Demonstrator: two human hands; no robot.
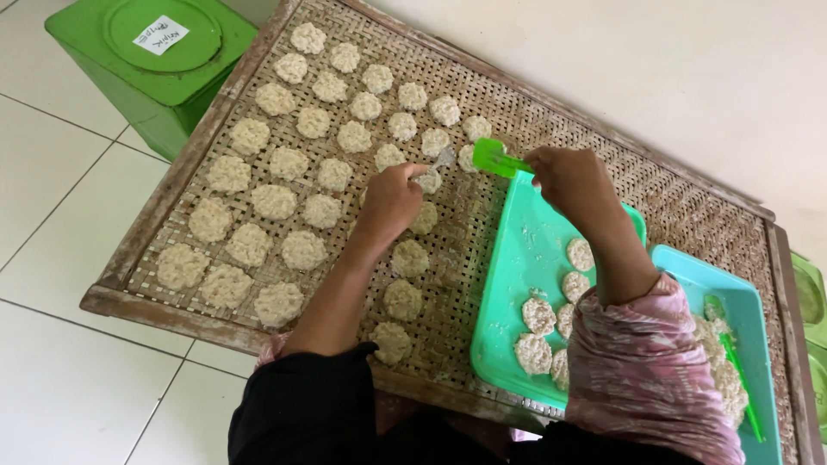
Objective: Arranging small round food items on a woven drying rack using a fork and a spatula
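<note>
Near: teal tray (517, 284) rests on the woven rack (603, 172), a few patties (538, 314) left in it. Left hand (392, 200) pinches a spoon (441, 159), right hand (568, 176) fingers closed on a green spatula (495, 158); both meet over a patty (428, 181) on the rack. Risk: soft patty sticks to the spatula, tears or lands on a neighbour. Far rows are packed tight, and a sleeve could drag across them.

- Blue tray (758, 319) right of the right hand (573, 181): bottom cut off by frame edge, near side hidden by pink sleeve (642, 370).
- Green tin (146, 60) far left of the left hand (392, 198): top cropped.
- Left-hand utensil (442, 158): blurred, type unclear.
- Green items at the right edge (810, 297): mostly out of frame.
</note>
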